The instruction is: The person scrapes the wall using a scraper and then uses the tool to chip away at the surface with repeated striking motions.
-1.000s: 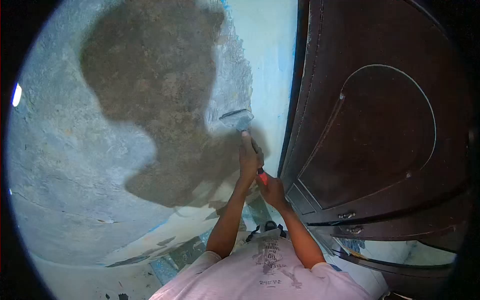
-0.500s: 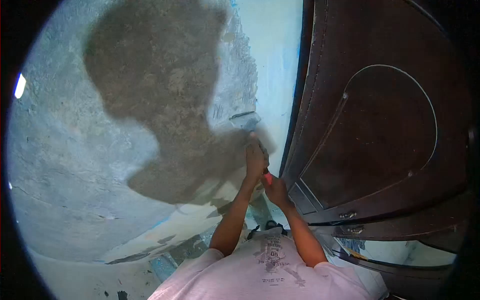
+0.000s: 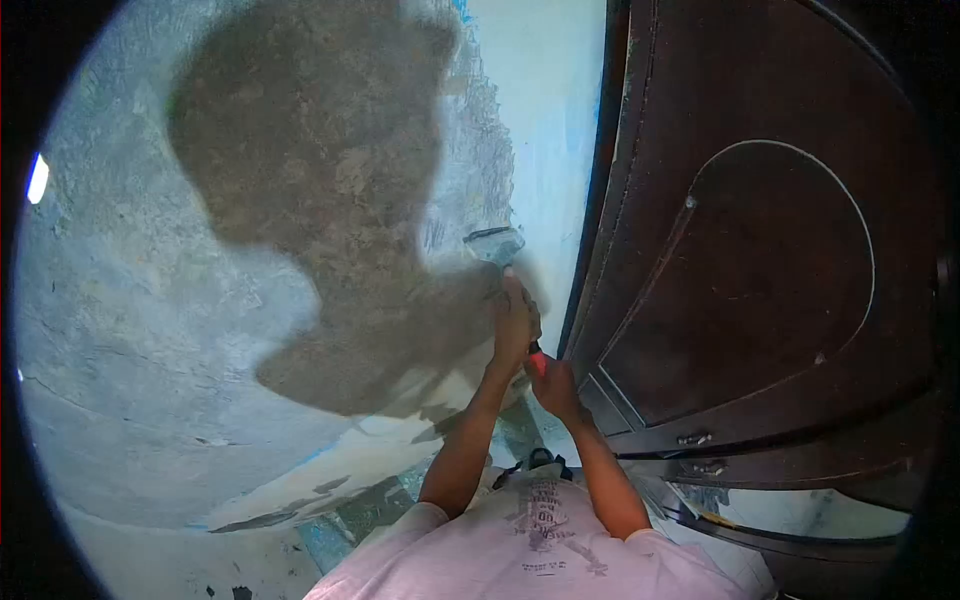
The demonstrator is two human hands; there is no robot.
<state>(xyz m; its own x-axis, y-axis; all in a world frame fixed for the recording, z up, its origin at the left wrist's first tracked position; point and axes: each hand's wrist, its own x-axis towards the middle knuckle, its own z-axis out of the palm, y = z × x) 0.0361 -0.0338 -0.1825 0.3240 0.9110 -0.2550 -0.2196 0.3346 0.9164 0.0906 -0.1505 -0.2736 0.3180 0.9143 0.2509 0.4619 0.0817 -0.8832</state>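
Observation:
A wide-bladed scraper (image 3: 494,245) lies with its blade against the wall (image 3: 130,300), at the ragged border between bare grey plaster and pale paint (image 3: 545,120). My left hand (image 3: 515,322) is wrapped round the tool just below the blade, one finger stretched toward the metal. Lower down, my right hand (image 3: 553,388) is closed on the end of the red and black handle (image 3: 538,358). Most of the handle is hidden by my fingers.
A dark wooden cabinet (image 3: 760,300) with a curved line on its door stands close on the right, its small metal handles (image 3: 695,439) low down. A large shadow covers much of the wall. Dark flakes (image 3: 242,593) lie at the lower left.
The scraper and both hands sit slightly lower and farther right in view, by a few pixels. The cabinet has also shifted slightly down in view. Both hands keep their hold.

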